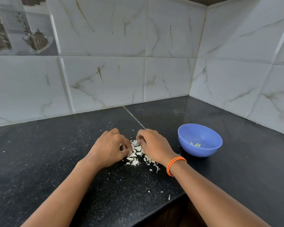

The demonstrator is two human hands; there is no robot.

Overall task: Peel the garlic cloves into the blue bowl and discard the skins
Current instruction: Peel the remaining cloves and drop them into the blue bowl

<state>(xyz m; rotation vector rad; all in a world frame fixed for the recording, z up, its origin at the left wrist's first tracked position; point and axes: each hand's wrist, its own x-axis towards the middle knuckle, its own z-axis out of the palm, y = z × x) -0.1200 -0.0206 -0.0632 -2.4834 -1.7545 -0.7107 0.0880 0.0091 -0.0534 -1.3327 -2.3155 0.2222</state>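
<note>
A heap of white garlic skins (135,154) lies on the black counter (39,161) between my two hands. My left hand (109,147) rests at the heap's left side, its fingers curled into the skins. On the right side, my right hand (152,145) has its fingertips curled on the skins at the top of the heap. Whether a clove sits under the fingers is hidden. To the right stands the blue bowl (202,133), with a few peeled cloves (195,144) at its bottom.
Small skin flakes (169,197) are scattered toward the counter's front edge (170,203). Tiled walls (105,79) close the counter at the back and on the right, forming a corner behind the bowl. An orange band (175,164) circles my right wrist.
</note>
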